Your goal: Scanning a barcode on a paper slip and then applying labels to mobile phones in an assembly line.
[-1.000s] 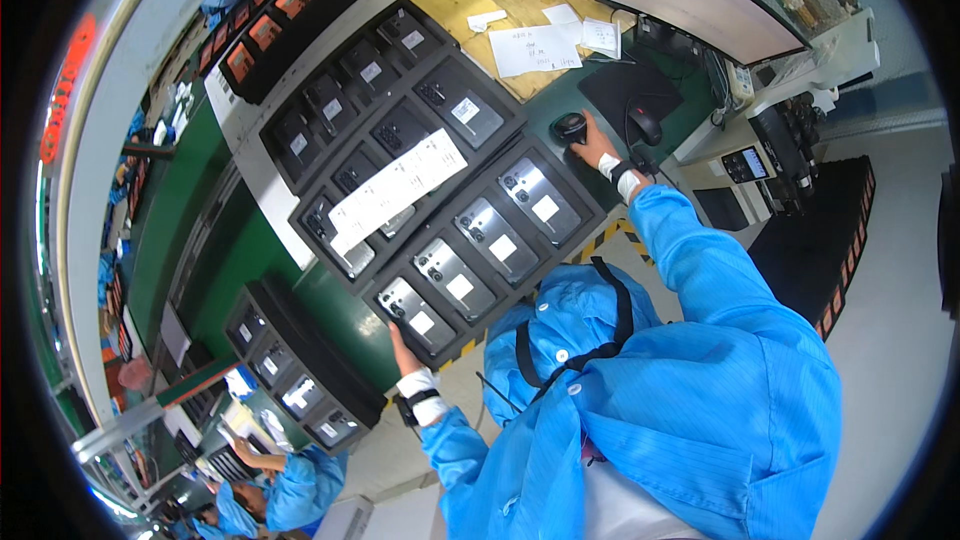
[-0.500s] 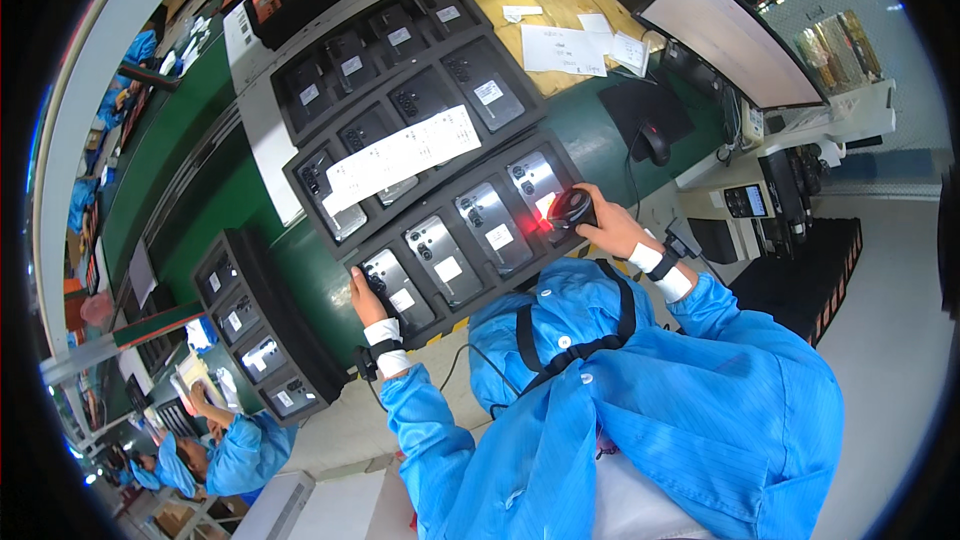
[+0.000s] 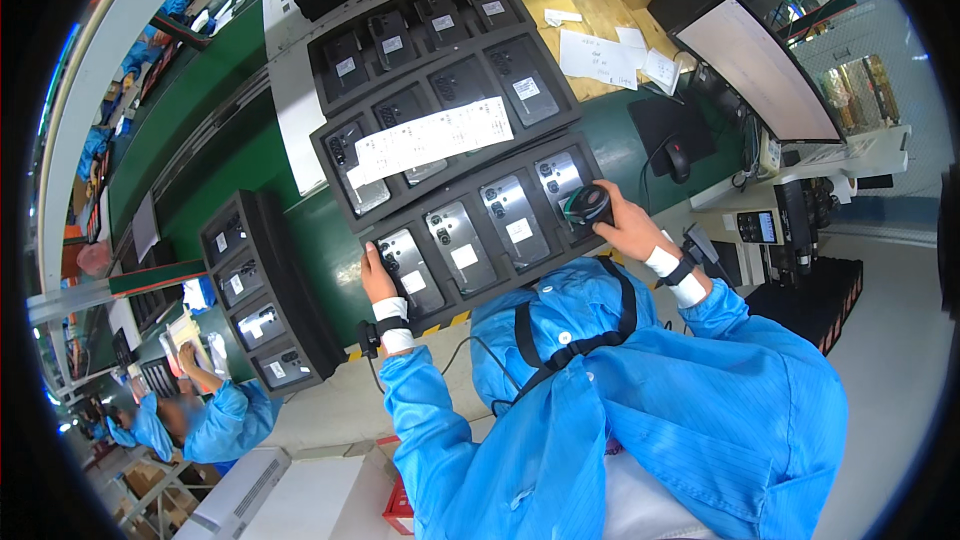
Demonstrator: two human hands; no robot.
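My right hand [image 3: 632, 227] is wrapped round a black handheld scanner [image 3: 588, 204], which hangs over the lower part of the rightmost smartphone [image 3: 560, 172] in the nearest foam tray. That black foam tray [image 3: 452, 309] carries a row of several silver-grey smartphones, backs up, with white labels. Its left end is in my left hand [image 3: 377, 280], fingers along the edge beside the leftmost smartphone [image 3: 408, 268]. The scanner covers the rightmost phone's label. White bands and black straps circle both my wrists.
Behind stand more foam trays of dark phones [image 3: 437, 18], a long printed sheet [image 3: 435, 140] lying across one. Another phone tray [image 3: 262, 285] is at left. A mouse [image 3: 678, 162], loose papers [image 3: 598, 58] and a monitor [image 3: 765, 70] are at right. A co-worker [image 3: 225, 420] sits at far left.
The scanner's red light on the rightmost phone has gone out of sight. The trays and bench have shifted slightly to the right in the picture. Both hands keep their places at the tray.
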